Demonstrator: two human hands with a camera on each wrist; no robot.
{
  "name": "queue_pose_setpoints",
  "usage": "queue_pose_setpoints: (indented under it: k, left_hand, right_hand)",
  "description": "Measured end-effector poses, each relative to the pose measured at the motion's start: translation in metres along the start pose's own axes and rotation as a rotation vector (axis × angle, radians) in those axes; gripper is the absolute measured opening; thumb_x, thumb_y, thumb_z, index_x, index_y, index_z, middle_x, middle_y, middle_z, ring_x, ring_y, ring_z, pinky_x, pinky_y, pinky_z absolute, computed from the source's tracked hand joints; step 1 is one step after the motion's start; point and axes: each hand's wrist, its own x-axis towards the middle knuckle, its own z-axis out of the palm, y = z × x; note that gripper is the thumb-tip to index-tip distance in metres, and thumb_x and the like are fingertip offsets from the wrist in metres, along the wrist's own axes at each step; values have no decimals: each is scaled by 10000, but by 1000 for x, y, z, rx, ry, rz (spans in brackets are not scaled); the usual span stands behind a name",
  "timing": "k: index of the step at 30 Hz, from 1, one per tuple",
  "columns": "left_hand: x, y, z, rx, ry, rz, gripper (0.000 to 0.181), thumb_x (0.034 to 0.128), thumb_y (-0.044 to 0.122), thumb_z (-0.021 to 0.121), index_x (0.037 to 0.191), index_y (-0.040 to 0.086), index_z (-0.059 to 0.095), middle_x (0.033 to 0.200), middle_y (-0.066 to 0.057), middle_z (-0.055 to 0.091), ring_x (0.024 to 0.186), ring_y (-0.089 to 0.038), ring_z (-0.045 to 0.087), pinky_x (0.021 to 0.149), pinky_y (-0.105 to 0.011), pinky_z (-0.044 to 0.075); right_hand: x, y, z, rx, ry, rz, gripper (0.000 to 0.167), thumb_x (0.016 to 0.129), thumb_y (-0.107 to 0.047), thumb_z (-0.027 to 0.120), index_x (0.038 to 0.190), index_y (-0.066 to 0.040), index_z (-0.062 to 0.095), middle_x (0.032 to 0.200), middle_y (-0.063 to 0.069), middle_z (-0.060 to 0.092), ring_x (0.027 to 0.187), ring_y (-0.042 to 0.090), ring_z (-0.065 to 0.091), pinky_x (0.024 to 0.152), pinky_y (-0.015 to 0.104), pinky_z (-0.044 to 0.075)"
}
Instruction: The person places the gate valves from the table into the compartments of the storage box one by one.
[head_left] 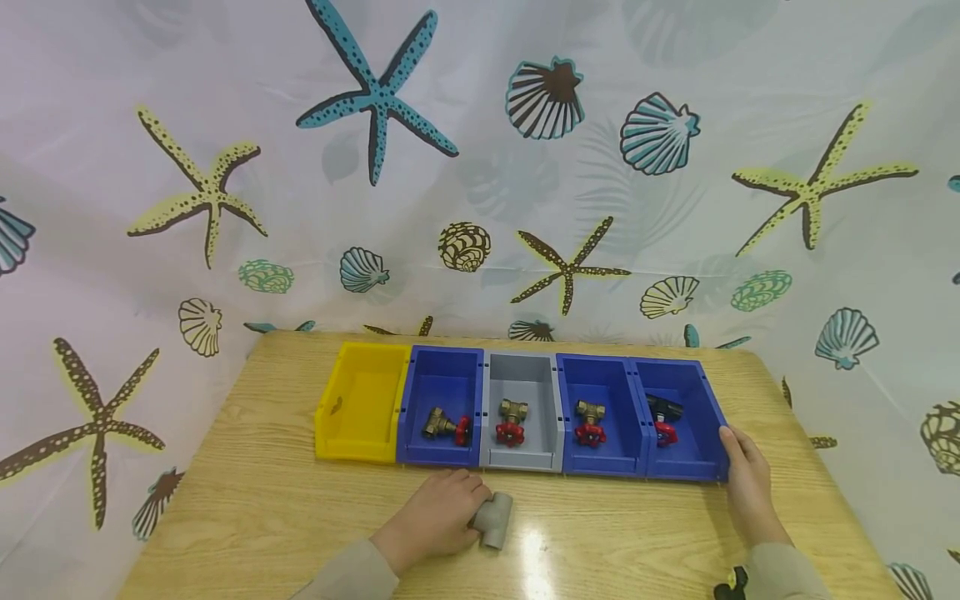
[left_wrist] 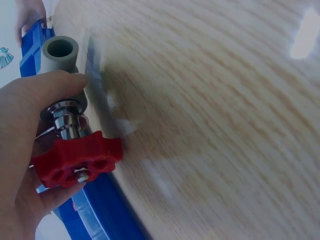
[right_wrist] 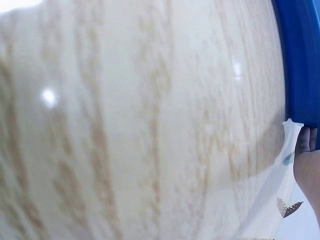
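Observation:
My left hand (head_left: 442,517) grips a grey plastic stop valve (head_left: 492,521) over the table, in front of the grey bin. In the left wrist view the thumb lies across the valve's grey body, and its red handwheel (left_wrist: 80,157) is between thumb and fingers. My right hand (head_left: 750,483) touches the outer right side of the rightmost blue bin (head_left: 697,454) with extended fingers; some fingers are hidden by the bin. Inside that bin lies a dark valve (head_left: 663,408) with a red handle.
A row of joined bins stands toward the table's back: a yellow bin (head_left: 363,400), blue bins and a grey bin (head_left: 522,379). Brass valves with red handwheels lie in the left blue bin (head_left: 446,387), the grey bin and the middle-right blue bin (head_left: 600,383). A patterned curtain (head_left: 480,167) hangs behind.

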Motion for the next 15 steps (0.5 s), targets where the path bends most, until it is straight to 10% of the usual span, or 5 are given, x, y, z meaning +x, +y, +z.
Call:
queue_pose_setpoints:
  k: [15]
  left_hand:
    - [-13,-5,-5,17,91,35,405,744,325,835,1073,127,708,1039,-2,693,976,-171,632,899,-346,520]
  right_hand:
    - [0,-1,0,-41,-6,4,813,987,-603,404,1577,-83,198,1630,98,149,1466,187,160,1187,323,161]
